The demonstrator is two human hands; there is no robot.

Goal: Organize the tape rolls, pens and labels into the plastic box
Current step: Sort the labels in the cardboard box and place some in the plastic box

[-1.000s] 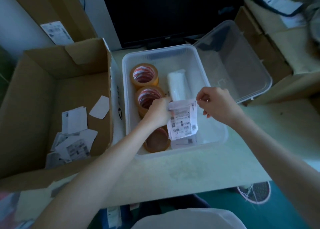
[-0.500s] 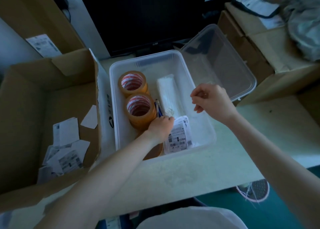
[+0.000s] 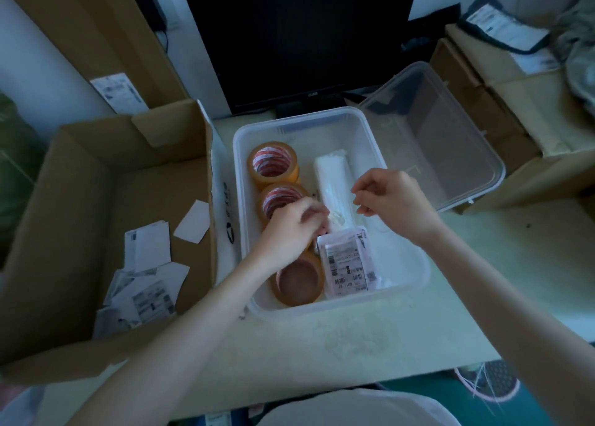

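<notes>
The clear plastic box sat open on the pale counter. Inside it, three brown rolls of sticky tape stood in a line down the left side: the far roll, the middle roll and the near roll. A long white wrapped packet lay beside them. A white label with black bar codes lay flat in the near part of the box. No pens could be seen clearly.

The left hand was down in the box between the rolls and the label, with its fingers curled. It was hard to tell if it held anything. The right hand hung over the box with fingers loosely bent and held nothing.

The job looked partly done. More white paper labels lay in the open brown cardboard box to the left. The clear lid leaned to the right of the box, not yet on.
</notes>
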